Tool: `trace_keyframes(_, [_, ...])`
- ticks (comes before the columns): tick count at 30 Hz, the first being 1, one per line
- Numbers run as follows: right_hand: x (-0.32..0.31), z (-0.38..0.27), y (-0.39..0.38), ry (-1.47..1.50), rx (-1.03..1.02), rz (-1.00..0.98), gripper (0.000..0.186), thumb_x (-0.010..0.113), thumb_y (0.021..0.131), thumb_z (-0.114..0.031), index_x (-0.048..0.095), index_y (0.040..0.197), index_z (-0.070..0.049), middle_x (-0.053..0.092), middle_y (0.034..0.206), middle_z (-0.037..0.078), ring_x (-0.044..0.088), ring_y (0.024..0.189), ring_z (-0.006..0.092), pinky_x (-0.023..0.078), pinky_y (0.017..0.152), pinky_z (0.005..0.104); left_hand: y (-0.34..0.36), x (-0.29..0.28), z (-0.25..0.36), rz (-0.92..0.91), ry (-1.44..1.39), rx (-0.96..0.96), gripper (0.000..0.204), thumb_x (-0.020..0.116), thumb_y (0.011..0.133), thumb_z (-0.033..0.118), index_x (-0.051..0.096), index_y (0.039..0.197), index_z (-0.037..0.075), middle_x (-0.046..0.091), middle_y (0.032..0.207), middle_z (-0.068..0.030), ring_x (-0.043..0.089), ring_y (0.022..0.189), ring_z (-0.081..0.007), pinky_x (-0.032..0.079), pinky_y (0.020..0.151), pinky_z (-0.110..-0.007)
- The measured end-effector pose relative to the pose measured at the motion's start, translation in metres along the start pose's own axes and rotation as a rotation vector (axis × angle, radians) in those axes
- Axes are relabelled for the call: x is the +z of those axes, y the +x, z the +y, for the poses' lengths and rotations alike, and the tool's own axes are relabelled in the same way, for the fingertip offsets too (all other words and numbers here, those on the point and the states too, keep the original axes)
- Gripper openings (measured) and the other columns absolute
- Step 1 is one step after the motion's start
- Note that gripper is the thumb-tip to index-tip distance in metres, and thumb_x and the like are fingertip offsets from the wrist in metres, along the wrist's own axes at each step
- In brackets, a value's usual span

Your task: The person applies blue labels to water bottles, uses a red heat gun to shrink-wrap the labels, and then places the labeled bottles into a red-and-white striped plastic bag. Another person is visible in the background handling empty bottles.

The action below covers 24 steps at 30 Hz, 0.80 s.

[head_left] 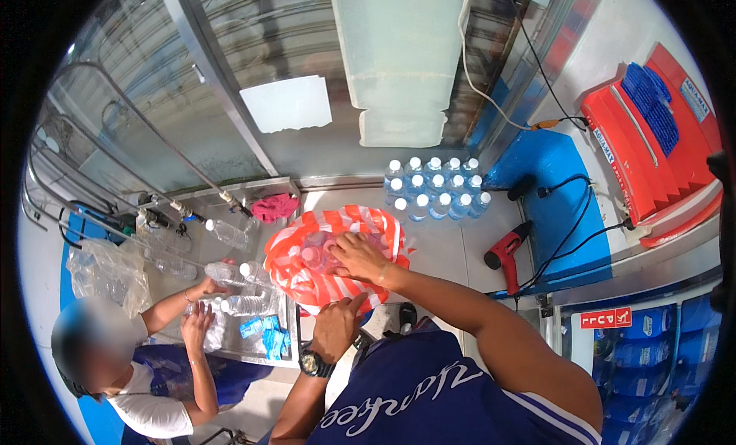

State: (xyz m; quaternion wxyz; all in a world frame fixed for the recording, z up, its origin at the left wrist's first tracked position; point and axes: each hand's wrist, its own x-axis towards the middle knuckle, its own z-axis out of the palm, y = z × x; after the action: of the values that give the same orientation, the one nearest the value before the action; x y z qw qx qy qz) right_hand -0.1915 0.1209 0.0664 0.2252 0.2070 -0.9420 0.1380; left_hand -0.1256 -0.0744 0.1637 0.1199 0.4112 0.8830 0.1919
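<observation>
A red-and-white striped plastic bag (287, 280) stands with its mouth toward me, holding several clear plastic bottles (313, 256), one with a pinkish-looking cap. My right hand (356, 257) is in the bag's mouth, fingers bent round a bottle; the bottle is partly hidden by the hand. At the near rim of the bag, my left hand (336, 328), with a black watch on its wrist, grips the plastic. The fingertips of that hand are closed against the bag's edge.
Several capped water bottles (437, 188) stand grouped at the back. A red heat gun (507, 257) lies to the right, its cord trailing. At left, a co-worker's hands (201, 315) handle bottles in a metal sink (293, 330) beside a pink cloth (274, 207) and blue packets (268, 338).
</observation>
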Motion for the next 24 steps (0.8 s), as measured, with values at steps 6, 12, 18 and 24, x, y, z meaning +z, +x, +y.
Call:
trace_keyframes(6, [-0.107, 0.126, -0.063, -0.085, 0.446, 0.220, 0.036, 0.069, 0.096, -0.036, 0.069, 0.122, -0.011, 0.061, 0.112, 0.010, 0.057, 0.109, 0.0314, 0.046, 0.093, 0.0470, -0.025, -0.016, 0.008, 0.877, -0.026, -0.102, 0.052, 0.089, 0.076, 0.015, 0.068, 0.124, 0.009, 0.052, 0.137, -0.0237, 0.052, 0.129, -0.0415, 0.044, 0.107, -0.053])
trace_keyframes(12, [-0.085, 0.187, -0.103, -0.353, 0.339, -0.196, 0.059, 0.059, 0.098, -0.053, 0.059, 0.141, -0.013, 0.059, 0.119, 0.010, 0.054, 0.114, 0.0288, 0.044, 0.096, 0.0442, 0.001, 0.016, -0.016, 0.850, -0.249, -0.483, 0.070, 0.092, 0.073, 0.014, 0.062, 0.136, 0.014, 0.013, 0.161, -0.0328, 0.020, 0.152, -0.0492, 0.031, 0.119, -0.056])
trace_keyframes(18, [-0.071, 0.195, -0.087, -0.179, 0.391, -0.213, 0.047, 0.062, 0.099, -0.048, 0.065, 0.118, -0.005, 0.069, 0.102, 0.016, 0.064, 0.101, 0.0358, 0.053, 0.084, 0.0487, -0.006, 0.024, -0.049, 0.777, -0.257, -0.409, 0.071, 0.057, 0.077, -0.017, 0.063, 0.137, 0.019, 0.028, 0.160, -0.0317, 0.034, 0.148, -0.0495, 0.041, 0.115, -0.050])
trace_keyframes(24, [-0.161, 0.131, -0.067, -0.086, 0.558, 0.245, 0.037, 0.075, 0.093, -0.035, 0.066, 0.108, -0.003, 0.070, 0.096, 0.018, 0.069, 0.086, 0.0368, 0.056, 0.073, 0.0453, -0.025, 0.006, -0.077, 0.655, -0.537, -0.318, 0.068, 0.053, 0.080, -0.016, 0.060, 0.143, 0.010, 0.060, 0.138, -0.0238, 0.061, 0.124, -0.0385, 0.048, 0.106, -0.041])
